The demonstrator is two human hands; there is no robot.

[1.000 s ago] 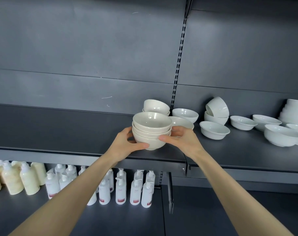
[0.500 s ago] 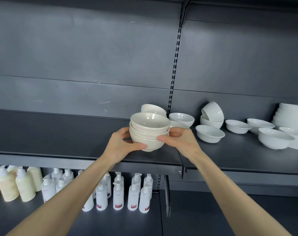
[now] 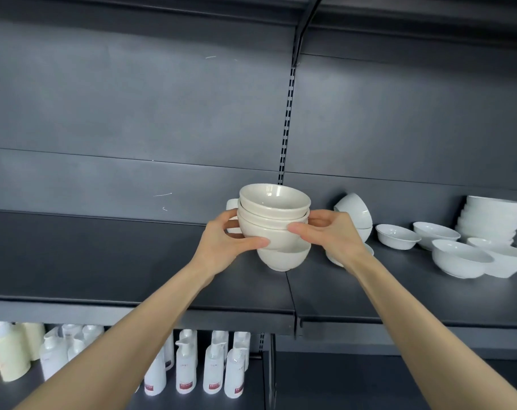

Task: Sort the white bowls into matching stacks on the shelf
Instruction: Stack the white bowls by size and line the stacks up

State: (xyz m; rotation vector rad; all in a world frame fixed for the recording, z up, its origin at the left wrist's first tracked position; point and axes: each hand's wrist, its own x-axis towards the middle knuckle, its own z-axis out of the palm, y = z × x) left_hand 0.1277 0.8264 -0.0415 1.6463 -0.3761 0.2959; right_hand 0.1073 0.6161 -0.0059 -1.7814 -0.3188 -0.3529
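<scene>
A stack of cream-white bowls (image 3: 273, 223) is held above the dark shelf (image 3: 133, 261) near its middle seam. My left hand (image 3: 224, 241) grips the stack's left side and my right hand (image 3: 332, 235) grips its right side. The lowest bowl hangs just over the shelf surface; whether it touches is unclear. Behind the stack, another bowl (image 3: 231, 204) is mostly hidden. To the right stand a tilted bowl on another bowl (image 3: 354, 211), loose shallow bowls (image 3: 397, 236), and a tall stack of white bowls (image 3: 490, 218).
Larger white bowls (image 3: 461, 261) sit at the shelf's right end. The lower shelf holds white pump bottles (image 3: 212, 365) and cream bottles (image 3: 11, 353). The shelf's left half (image 3: 74, 255) is bare dark metal.
Both hands have lifted the bowl stack and carried it farther back over the shelf, hiding the bowls behind it. The camera has tilted up, so the lower shelf sits lower in view.
</scene>
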